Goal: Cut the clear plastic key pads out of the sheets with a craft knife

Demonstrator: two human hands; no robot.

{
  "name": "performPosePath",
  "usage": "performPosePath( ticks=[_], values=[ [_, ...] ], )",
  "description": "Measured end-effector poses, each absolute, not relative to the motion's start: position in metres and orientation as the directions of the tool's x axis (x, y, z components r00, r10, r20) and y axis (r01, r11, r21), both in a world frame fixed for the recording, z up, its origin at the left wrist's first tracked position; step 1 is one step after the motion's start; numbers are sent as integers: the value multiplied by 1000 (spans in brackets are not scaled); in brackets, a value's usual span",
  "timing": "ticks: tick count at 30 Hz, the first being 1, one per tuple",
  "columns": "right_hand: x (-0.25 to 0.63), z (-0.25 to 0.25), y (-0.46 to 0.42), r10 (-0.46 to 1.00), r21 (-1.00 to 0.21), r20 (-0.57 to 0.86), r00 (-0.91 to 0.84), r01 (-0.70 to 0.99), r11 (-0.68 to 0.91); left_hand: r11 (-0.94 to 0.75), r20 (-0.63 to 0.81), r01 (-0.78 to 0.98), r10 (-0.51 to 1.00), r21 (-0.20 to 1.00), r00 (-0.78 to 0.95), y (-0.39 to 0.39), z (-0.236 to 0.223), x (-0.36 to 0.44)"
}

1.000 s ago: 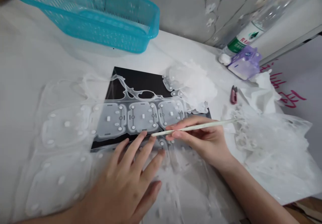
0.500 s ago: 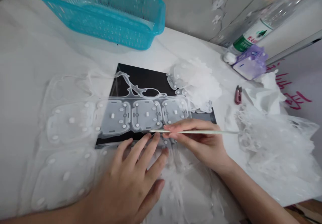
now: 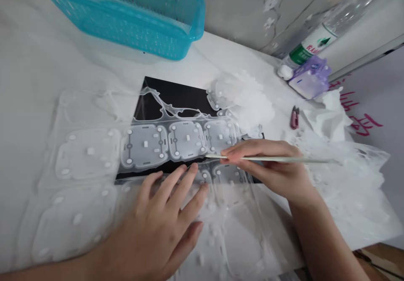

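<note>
My right hand (image 3: 271, 163) pinches a thin pale stick (image 3: 261, 159) near its tapered end. The stick lies almost level, and its tip touches or hovers just over the lower edge of a translucent plastic sheet's rounded-square piece (image 3: 187, 140); which of the two I cannot tell. The translucent sheet (image 3: 88, 180) carries several such pieces with white dots and slots. Below the tip, my left hand (image 3: 167, 218) lies with fingers spread over the sheet's lower part, hiding some pieces. Under the sheet is a black mat (image 3: 184, 98), which shows through at a dark gap.
A turquoise basket (image 3: 126, 30) stands at the back. Loose translucent pieces (image 3: 249, 100) are piled on the mat's right. Farther right are red snips (image 3: 294, 117), a purple packet (image 3: 309, 79), a bottle (image 3: 315, 43) and a heap of clear plastic scraps (image 3: 350, 188).
My right hand has moved right with the stick, its tip shifting from one piece's lower edge to near its right corner. My left hand has stayed nearly in place.
</note>
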State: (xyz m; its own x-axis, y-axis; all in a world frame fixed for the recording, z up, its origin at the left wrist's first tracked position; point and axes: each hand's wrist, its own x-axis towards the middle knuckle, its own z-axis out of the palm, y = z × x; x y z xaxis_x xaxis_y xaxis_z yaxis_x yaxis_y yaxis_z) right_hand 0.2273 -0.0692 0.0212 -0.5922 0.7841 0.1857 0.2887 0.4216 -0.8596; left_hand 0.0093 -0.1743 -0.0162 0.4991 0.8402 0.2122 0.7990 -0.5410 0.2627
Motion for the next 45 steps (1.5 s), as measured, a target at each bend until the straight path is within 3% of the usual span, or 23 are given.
performPosePath(
  ticks=[5, 8, 15, 22, 32, 45],
  values=[
    [220, 14, -71, 802, -907, 170, -573, 228, 355, -555, 231, 776, 832, 301, 505, -173, -16, 6],
    [222, 12, -71, 869, -944, 157, -470, 187, 272, -571, 263, 742, 820, 350, 508, -165, -13, 0],
    [232, 8, -59, 986, -993, 113, -123, 16, 116, -576, 274, 802, 806, 159, 525, -145, -12, -6],
    [222, 6, -61, 992, -991, 52, 119, 129, 36, -552, 270, 821, 820, 143, 504, -150, -15, -4],
    [223, 2, -65, 984, -982, 93, 154, 177, 65, -577, 270, 813, 797, 75, 541, -149, -17, -5],
    [217, 3, -70, 973, -954, 186, 137, 262, 146, -579, 218, 810, 806, 94, 551, -149, -20, -6]
  ],
)
